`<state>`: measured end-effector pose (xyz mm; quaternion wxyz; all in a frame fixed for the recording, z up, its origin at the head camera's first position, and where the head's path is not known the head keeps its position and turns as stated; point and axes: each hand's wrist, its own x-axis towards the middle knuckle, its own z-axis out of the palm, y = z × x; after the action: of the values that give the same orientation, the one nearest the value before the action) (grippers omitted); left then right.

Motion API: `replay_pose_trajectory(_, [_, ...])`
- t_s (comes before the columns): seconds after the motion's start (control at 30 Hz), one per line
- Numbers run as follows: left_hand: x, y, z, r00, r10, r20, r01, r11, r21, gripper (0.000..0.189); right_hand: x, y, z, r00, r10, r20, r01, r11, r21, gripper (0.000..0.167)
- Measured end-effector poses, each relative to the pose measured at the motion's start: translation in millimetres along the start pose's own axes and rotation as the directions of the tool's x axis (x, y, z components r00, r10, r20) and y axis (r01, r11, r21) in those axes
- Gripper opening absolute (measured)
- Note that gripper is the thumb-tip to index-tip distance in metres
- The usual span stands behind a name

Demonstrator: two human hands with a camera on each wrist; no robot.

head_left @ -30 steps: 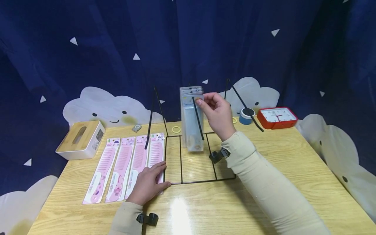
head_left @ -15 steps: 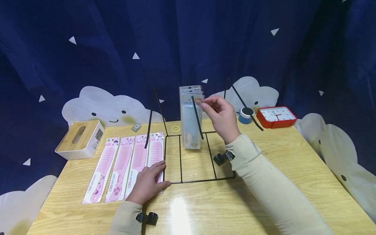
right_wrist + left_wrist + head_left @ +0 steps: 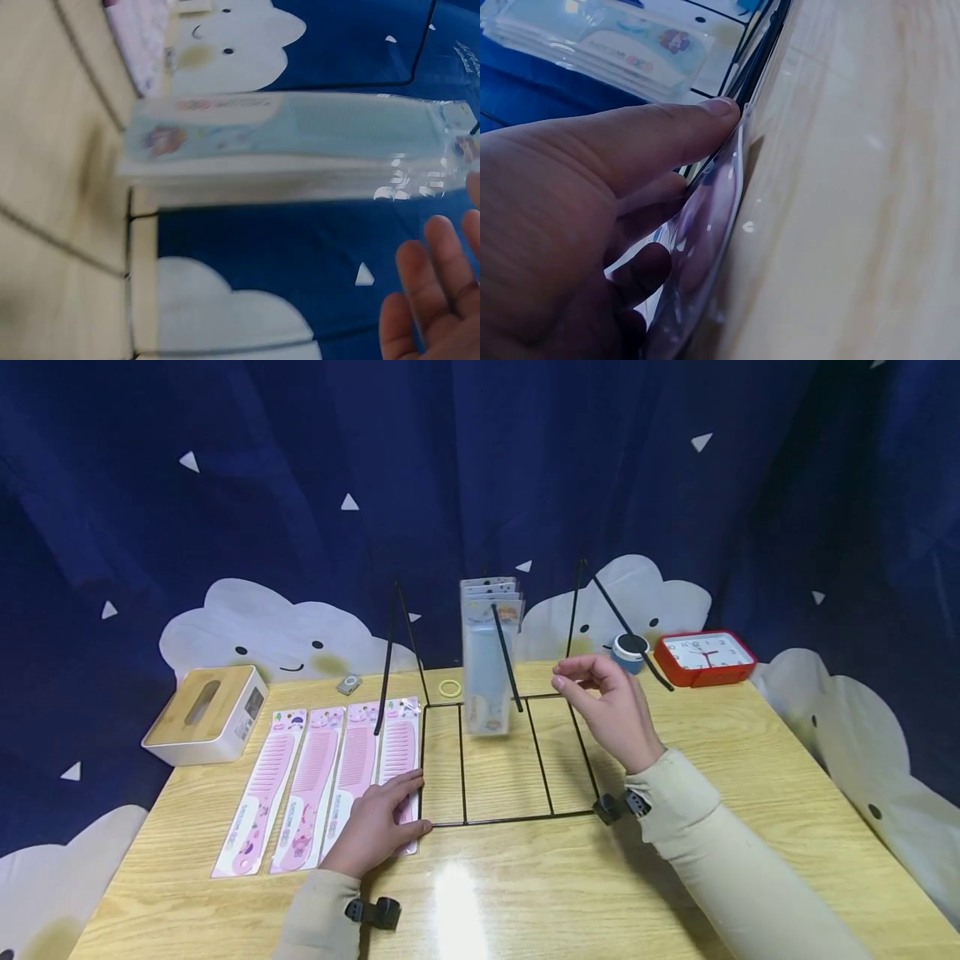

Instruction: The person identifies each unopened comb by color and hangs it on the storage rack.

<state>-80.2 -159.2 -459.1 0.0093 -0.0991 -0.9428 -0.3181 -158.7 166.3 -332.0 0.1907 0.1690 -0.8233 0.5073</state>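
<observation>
Several packaged light-blue combs (image 3: 487, 672) hang one behind another on the middle hook of a black wire rack (image 3: 510, 819). My right hand (image 3: 611, 710) is to the right of them, apart from the packs, with loosely bent fingers and nothing in them. In the right wrist view, its fingers (image 3: 442, 277) show beside the hanging packs. My left hand (image 3: 375, 827) rests at the rack's front left corner, over the nearest packaged pink comb (image 3: 397, 747). The left wrist view shows its thumb (image 3: 697, 127) touching the black wire.
More packaged pink combs (image 3: 311, 760) lie in a row on the table (image 3: 540, 893). A wood-topped tissue box (image 3: 217, 718) stands at the left, a red clock (image 3: 705, 660) and a blue jar (image 3: 627, 662) at the right. Side hooks (image 3: 615, 602) jut forward.
My right hand has let go of the front blue comb pack and moved right and down, away from it. The packs hang on the hook. My left hand stays in place.
</observation>
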Motion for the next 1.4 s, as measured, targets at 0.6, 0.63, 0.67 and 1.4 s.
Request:
replay_pose_trajectory(0.6, [-1.0, -1.2, 1.6, 1.000, 0.024, -0.006, -0.024, 0.998, -0.051, 0.064, -76.4, 105.3, -30.4, 0.861, 0.256, 0.439, -0.191, 0.964, -0.188, 0.083])
replay_pose_trajectory(0.63, [-0.9, -1.2, 1.9, 1.000, 0.024, -0.004, -0.025, 0.998, -0.050, 0.063, -76.9, 109.4, -32.4, 0.851, 0.258, 0.457, -0.194, 0.964, -0.183, 0.083])
replay_pose_trajectory(0.67, [-0.8, -1.2, 2.0, 1.000, 0.027, -0.004, -0.027, 0.998, -0.050, 0.063, -77.3, 112.7, -34.4, 0.841, 0.261, 0.473, -0.200, 0.964, -0.177, 0.084])
replay_pose_trajectory(1.4, [0.2, -1.1, 1.0, 1.000, 0.006, -0.014, -0.006, 1.000, -0.012, 0.063, -86.4, 128.0, -41.0, 0.827, 0.219, 0.518, -0.107, 0.965, -0.238, 0.075])
